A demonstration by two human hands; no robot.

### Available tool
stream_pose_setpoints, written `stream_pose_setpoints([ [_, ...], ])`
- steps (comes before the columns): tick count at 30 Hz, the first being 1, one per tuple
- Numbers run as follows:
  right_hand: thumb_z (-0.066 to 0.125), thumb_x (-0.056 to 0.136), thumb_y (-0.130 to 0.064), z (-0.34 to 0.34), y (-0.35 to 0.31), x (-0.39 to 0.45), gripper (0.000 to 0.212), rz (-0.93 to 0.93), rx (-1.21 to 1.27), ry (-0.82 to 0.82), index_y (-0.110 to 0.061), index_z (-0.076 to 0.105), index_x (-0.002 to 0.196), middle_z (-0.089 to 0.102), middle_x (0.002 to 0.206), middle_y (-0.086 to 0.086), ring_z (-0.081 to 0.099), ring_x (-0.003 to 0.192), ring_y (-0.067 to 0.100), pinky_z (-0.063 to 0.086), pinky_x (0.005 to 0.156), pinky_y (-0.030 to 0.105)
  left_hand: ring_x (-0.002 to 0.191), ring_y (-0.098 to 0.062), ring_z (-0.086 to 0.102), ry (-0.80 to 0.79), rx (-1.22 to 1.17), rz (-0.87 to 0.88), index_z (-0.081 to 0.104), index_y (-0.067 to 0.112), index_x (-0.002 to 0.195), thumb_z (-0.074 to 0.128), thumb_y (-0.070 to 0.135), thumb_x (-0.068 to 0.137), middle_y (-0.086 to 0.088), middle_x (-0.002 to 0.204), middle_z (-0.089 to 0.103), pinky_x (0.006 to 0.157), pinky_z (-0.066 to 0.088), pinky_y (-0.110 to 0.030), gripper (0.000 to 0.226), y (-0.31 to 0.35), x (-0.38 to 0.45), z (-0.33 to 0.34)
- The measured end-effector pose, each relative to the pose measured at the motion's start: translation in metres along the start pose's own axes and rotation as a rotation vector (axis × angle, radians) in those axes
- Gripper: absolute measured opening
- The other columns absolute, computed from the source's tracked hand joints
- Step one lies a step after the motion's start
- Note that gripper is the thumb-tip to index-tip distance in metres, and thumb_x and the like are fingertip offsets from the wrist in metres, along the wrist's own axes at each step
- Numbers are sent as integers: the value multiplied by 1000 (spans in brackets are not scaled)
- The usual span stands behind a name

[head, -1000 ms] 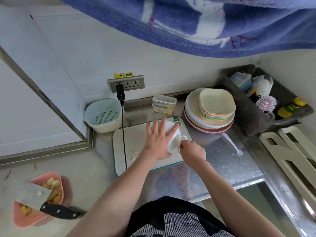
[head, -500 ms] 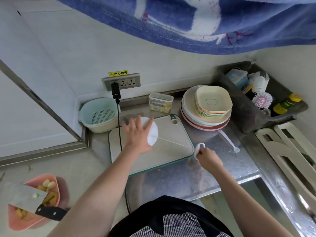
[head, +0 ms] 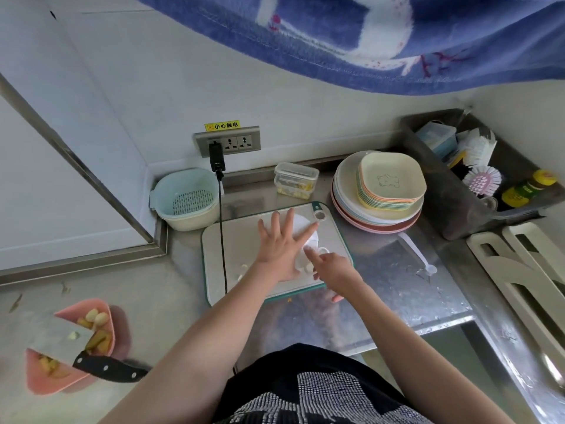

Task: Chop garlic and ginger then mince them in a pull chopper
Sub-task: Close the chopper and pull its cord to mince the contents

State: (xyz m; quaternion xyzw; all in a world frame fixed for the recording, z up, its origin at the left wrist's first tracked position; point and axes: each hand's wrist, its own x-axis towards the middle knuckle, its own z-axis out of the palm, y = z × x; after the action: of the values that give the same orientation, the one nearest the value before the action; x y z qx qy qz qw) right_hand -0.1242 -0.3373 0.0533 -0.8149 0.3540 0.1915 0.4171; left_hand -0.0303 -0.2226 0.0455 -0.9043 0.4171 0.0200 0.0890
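On the cutting board [head: 232,240], left hand [head: 282,246] presses flat, fingers spread, on the white pull chopper [head: 301,229]; right hand [head: 333,267] pinches its pull handle [head: 321,250].

Single head-worn wide-angle view, looking forward and steeply down onto steel counter [head: 382,289] corner at arm's reach. Wall socket [head: 227,143] ahead; hanging towel [head: 367,41] clips the top edge. Edges probably distorted. No second view.
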Motion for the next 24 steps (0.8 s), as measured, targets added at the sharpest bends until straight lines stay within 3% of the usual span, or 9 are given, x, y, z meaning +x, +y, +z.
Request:
stream_pose_setpoints([
  [3, 27, 94, -54, 1, 5, 7, 52, 20, -243, -97, -17, 56, 118, 61, 100, 4, 66, 73, 24, 51, 39, 28, 134, -45, 10, -6, 41, 45, -4, 49, 146, 67, 58, 67, -19, 152, -3, 104, 13, -68, 106, 2, -6, 6],
  [6, 30, 91, -44, 0, 9, 10, 46, 85, -372, 31, -14, 60, 107, 66, 98, 3, 67, 80, 24, 54, 63, 28, 132, -45, 15, -38, 65, 16, 5, 47, 146, 68, 62, 65, -20, 151, 2, 103, 10, -71, 103, 3, -9, 7],
  [9, 37, 92, -39, -9, 31, 11, 34, 87, -561, 214, -17, 63, 95, 66, 101, 4, 57, 81, 24, 39, 65, 27, 132, -46, 13, -73, 23, -81, 7, 46, 145, 73, 58, 59, -19, 148, 2, 103, 9, -73, 109, -12, -8, 4],
  [11, 38, 92, -39, -20, 56, 12, 30, 150, -522, 251, -19, 60, 86, 67, 99, 4, 54, 77, 24, 38, 65, 27, 132, -46, 14, -77, 26, -119, 8, 45, 145, 74, 56, 57, -19, 148, 6, 103, 9, -74, 110, -25, -8, 5],
  [17, 34, 96, -35, -49, 104, 12, 31, 257, -507, 352, -24, 63, 96, 66, 103, 4, 62, 90, 26, 39, 67, 30, 131, -45, 15, -92, 27, -149, 9, 46, 144, 75, 58, 55, -18, 148, 7, 103, 8, -75, 112, -32, -10, 5],
  [19, 35, 96, -36, -54, 103, 13, 28, 269, -445, 365, -22, 57, 87, 66, 102, 6, 57, 82, 26, 40, 68, 30, 131, -45, 15, -92, 19, -161, 9, 46, 144, 76, 57, 55, -18, 148, 7, 103, 9, -75, 112, -30, -9, 4],
  [21, 37, 94, -36, -51, 86, 12, 26, 232, -352, 382, -20, 51, 79, 65, 97, 9, 53, 76, 26, 42, 69, 32, 132, -46, 14, -90, -2, -169, 8, 45, 144, 76, 56, 56, -19, 149, 6, 103, 9, -74, 112, -25, -8, 5],
  [24, 38, 89, -38, -27, 46, 9, 21, -13, -305, 402, -22, 45, 79, 59, 93, 7, 53, 75, 26, 40, 66, 33, 133, -46, 11, -68, -9, -117, 5, 45, 145, 73, 56, 59, -21, 150, 3, 104, 6, -72, 110, -15, -8, 9],
])
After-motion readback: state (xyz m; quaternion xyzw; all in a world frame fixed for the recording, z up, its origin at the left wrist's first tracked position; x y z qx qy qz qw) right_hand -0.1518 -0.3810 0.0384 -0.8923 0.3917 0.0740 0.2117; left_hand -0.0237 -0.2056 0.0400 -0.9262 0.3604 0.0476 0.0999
